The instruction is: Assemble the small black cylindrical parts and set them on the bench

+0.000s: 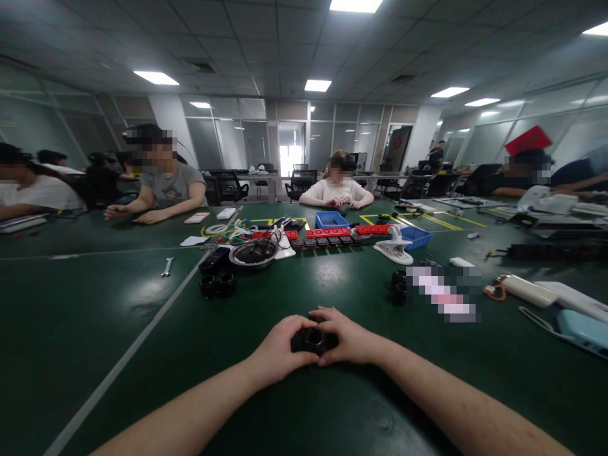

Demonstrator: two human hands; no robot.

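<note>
In front of me on the green table, a black round part with a hole in its middle (314,340) sits between my hands. My left hand (284,347) curls around its left side, thumb and fingers bent against it. From the right, my right hand (349,339) closes around the same part, its fingertips meeting those of the left. Much of the part is hidden by the fingers, and I cannot tell its exact kind. Similar black round pieces (217,285) lie beyond my left hand, and another black pair (399,287) is beyond my right.
Farther back are a metal bowl (254,253), red socket strips (327,232), a white clamp-like stand (394,246) and a blue tray (332,220). A wrench (168,266) lies left; a light blue case (582,329) lies right. Several people sit around the table.
</note>
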